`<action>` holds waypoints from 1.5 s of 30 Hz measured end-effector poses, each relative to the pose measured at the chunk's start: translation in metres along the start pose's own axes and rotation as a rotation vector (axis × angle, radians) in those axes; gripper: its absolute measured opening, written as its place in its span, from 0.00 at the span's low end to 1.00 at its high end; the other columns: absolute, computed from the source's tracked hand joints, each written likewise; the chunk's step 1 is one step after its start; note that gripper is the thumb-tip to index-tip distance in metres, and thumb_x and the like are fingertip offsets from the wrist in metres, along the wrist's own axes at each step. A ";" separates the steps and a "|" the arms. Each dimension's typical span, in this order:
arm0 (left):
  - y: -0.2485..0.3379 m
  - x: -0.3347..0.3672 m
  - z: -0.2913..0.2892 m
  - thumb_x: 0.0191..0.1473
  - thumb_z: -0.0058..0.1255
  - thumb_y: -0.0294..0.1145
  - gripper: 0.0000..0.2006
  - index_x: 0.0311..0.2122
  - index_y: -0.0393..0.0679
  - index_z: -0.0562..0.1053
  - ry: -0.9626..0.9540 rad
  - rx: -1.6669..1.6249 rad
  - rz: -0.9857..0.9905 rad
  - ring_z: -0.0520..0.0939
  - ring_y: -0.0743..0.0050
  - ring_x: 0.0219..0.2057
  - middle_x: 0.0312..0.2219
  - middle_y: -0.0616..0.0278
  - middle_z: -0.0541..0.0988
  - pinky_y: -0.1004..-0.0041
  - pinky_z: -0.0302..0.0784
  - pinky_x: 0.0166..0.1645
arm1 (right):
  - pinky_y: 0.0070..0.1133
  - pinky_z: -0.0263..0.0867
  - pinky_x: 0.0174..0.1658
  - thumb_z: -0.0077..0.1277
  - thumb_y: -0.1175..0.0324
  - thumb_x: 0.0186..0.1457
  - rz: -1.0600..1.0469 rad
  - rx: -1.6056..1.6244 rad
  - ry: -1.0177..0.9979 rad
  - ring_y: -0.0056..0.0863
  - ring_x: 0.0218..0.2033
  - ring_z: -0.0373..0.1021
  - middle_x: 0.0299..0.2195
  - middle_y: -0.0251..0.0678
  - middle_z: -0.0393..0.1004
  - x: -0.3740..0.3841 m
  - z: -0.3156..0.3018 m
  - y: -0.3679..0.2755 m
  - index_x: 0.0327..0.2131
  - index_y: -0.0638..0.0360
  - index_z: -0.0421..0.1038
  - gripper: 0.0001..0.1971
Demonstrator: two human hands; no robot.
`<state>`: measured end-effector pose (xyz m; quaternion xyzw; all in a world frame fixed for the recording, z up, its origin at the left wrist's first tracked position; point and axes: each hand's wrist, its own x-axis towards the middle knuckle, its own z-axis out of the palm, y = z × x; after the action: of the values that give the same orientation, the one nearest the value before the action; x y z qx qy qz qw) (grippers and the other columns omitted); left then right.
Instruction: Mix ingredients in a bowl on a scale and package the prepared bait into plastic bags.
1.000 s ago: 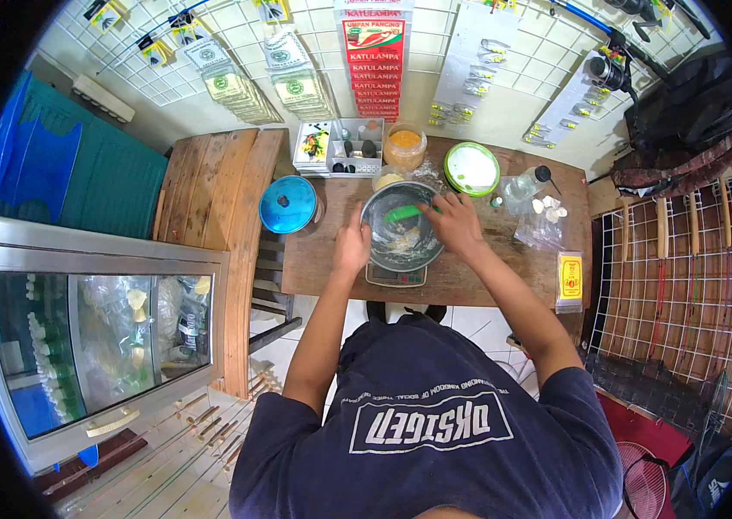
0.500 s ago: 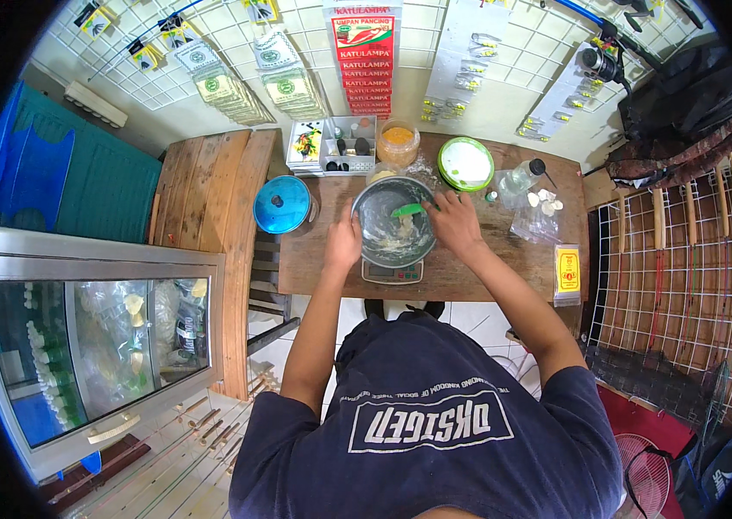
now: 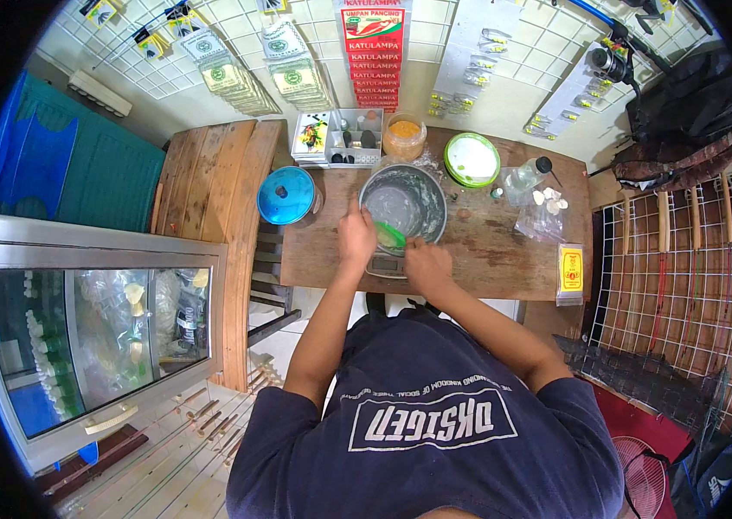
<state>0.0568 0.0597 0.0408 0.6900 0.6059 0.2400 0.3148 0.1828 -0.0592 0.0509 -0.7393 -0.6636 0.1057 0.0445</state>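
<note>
A grey mixing bowl [image 3: 409, 208] with pale, pasty smears on its inside stands at the table's front. My left hand [image 3: 356, 237] is closed on the bowl's near-left rim. My right hand [image 3: 427, 265], fingers closed, grips a green spatula [image 3: 391, 234] at the bowl's near edge; the spatula's other end lies low inside the bowl, beside my left hand. Partly covered by the bowl, a kitchen scale [image 3: 386, 266] shows its front edge between my wrists.
The wooden table [image 3: 496, 251] also bears a blue-lidded tub [image 3: 286, 195], a white organizer box [image 3: 356, 138], a jar of orange powder [image 3: 404, 137], a green-rimmed round container [image 3: 472, 160], a clear bottle [image 3: 525, 176] and a yellow packet [image 3: 570, 272]. A glass-doored cabinet [image 3: 98, 346] stands left.
My right hand has moved from the bowl's far-right rim to its near edge, bringing the green spatula along. The bowl is turned or tilted, and my left hand sits lower on its rim.
</note>
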 end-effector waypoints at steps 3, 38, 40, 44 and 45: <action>0.002 -0.005 -0.003 0.61 0.40 0.31 0.21 0.59 0.37 0.64 0.010 -0.001 -0.018 0.80 0.31 0.33 0.29 0.33 0.78 0.45 0.74 0.39 | 0.38 0.73 0.35 0.48 0.66 0.54 0.186 0.139 -0.095 0.44 0.32 0.78 0.31 0.48 0.79 0.020 -0.024 -0.023 0.33 0.61 0.78 0.11; -0.010 -0.009 -0.010 0.62 0.40 0.30 0.21 0.58 0.35 0.65 0.014 -0.030 0.046 0.80 0.32 0.33 0.30 0.31 0.77 0.46 0.74 0.38 | 0.37 0.70 0.39 0.49 0.65 0.52 0.179 0.032 -0.084 0.42 0.35 0.77 0.32 0.46 0.79 0.075 -0.048 0.044 0.38 0.59 0.78 0.13; -0.006 -0.005 -0.013 0.61 0.41 0.30 0.21 0.58 0.36 0.66 0.001 -0.024 0.073 0.80 0.31 0.32 0.27 0.32 0.78 0.44 0.74 0.38 | 0.34 0.67 0.40 0.47 0.68 0.54 -0.098 -0.194 0.143 0.37 0.37 0.75 0.34 0.41 0.78 0.078 -0.043 0.063 0.42 0.57 0.77 0.14; 0.001 0.002 -0.022 0.61 0.41 0.32 0.21 0.58 0.37 0.66 -0.081 0.029 0.099 0.79 0.31 0.34 0.29 0.31 0.77 0.45 0.73 0.40 | 0.27 0.59 0.42 0.44 0.72 0.57 -0.433 -0.458 0.199 0.28 0.39 0.70 0.36 0.32 0.74 0.070 -0.041 0.083 0.47 0.55 0.74 0.15; 0.001 0.003 -0.024 0.61 0.41 0.32 0.21 0.58 0.38 0.66 -0.097 0.028 0.091 0.79 0.31 0.35 0.30 0.31 0.77 0.45 0.73 0.40 | 0.27 0.59 0.42 0.44 0.71 0.56 -0.451 -0.481 0.148 0.28 0.40 0.70 0.35 0.32 0.74 0.068 -0.042 0.083 0.47 0.55 0.74 0.16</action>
<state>0.0411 0.0663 0.0581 0.7319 0.5613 0.2117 0.3231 0.2789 0.0012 0.0678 -0.5687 -0.8114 -0.1202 -0.0609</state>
